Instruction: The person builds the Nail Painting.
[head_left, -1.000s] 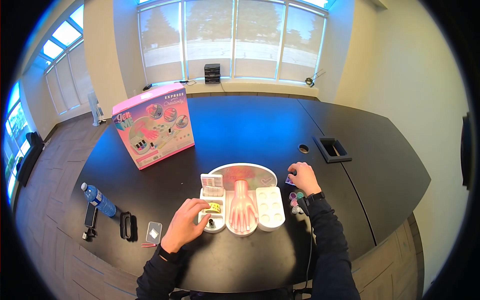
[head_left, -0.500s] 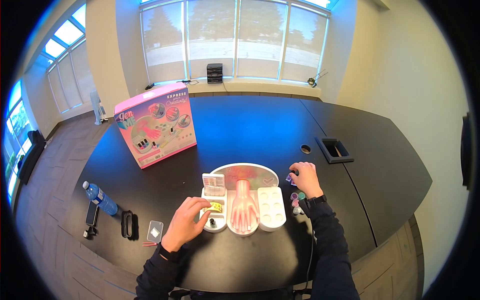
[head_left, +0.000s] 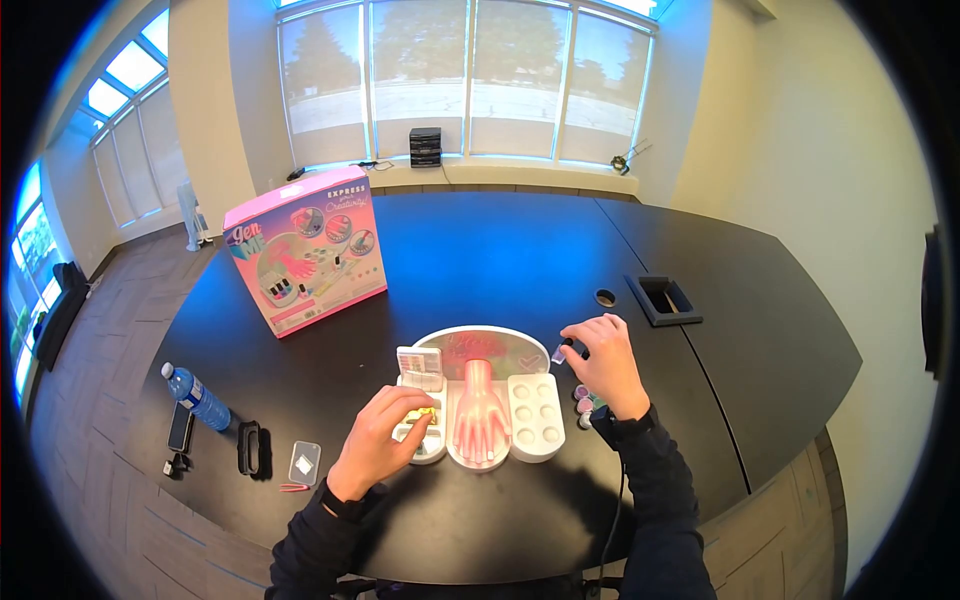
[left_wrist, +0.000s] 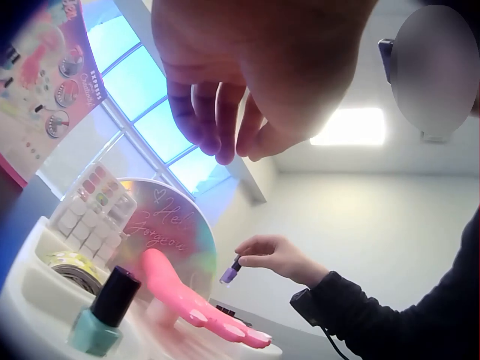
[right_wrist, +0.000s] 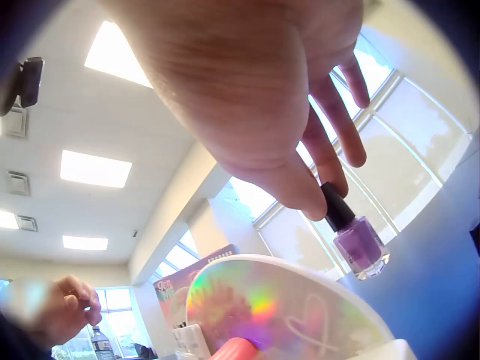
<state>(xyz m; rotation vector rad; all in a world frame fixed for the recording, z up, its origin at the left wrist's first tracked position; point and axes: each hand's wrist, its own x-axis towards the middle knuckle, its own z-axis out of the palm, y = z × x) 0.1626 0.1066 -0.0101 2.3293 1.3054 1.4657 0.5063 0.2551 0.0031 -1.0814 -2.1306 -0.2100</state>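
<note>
A purple nail polish bottle (right_wrist: 361, 244) hangs by its black cap from the thumb and fingertips of my right hand (head_left: 606, 366), just off the right end of the backboard (right_wrist: 240, 300). My left hand (head_left: 378, 440) hovers over the left tray, fingers bent loosely downward, holding nothing. Below it in the left wrist view are a teal polish bottle (left_wrist: 97, 322) with a black cap and a yellow patterned roll (left_wrist: 73, 268). A pink model hand (head_left: 481, 420) stands in the middle of the white stand, with a six-well tray (head_left: 536, 418) on its right.
Small colored pots (head_left: 584, 405) lie by my right wrist. The pink box (head_left: 306, 252) stands at the back left. Further left are a water bottle (head_left: 196, 398), a black frame-like object (head_left: 250, 449) and a small clear case (head_left: 305, 462). A square desk opening (head_left: 663, 300) is at the right.
My right hand has lifted the purple bottle and moved it left toward the stand. The left hand has shifted only slightly over the left tray.
</note>
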